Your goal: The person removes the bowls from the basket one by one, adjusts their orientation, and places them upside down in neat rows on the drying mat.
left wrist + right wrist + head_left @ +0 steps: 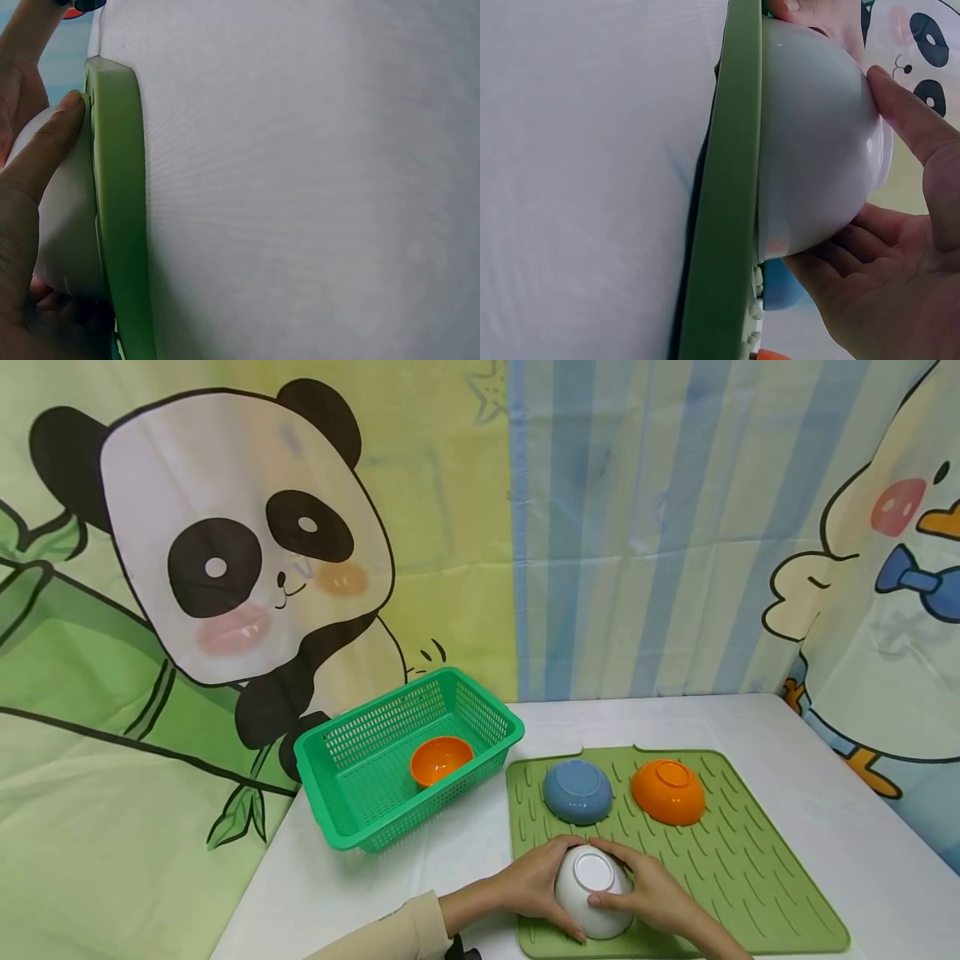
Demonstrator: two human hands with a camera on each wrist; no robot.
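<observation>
A white bowl (585, 906) sits upside down at the near left of the green drying mat (757, 877), its foot ring facing up. My left hand (536, 885) holds its left side, thumb low near the rim and fingers round the far side. On the other side, my right hand (656, 893) holds the bowl with the thumb by the foot ring and fingers behind. The right wrist view shows the bowl's rim against the mat, with the right thumb and fingers (862, 244) on its wall. In the left wrist view the left thumb (56, 139) presses along the bowl.
Behind the white bowl, a blue bowl (577, 793) and an orange bowl (667, 793) lie upside down on the mat. A green basket (360, 814) stands at the left with a small orange bowl (441, 760) upright inside. Printed curtains (622, 527) hang behind the white table (292, 893).
</observation>
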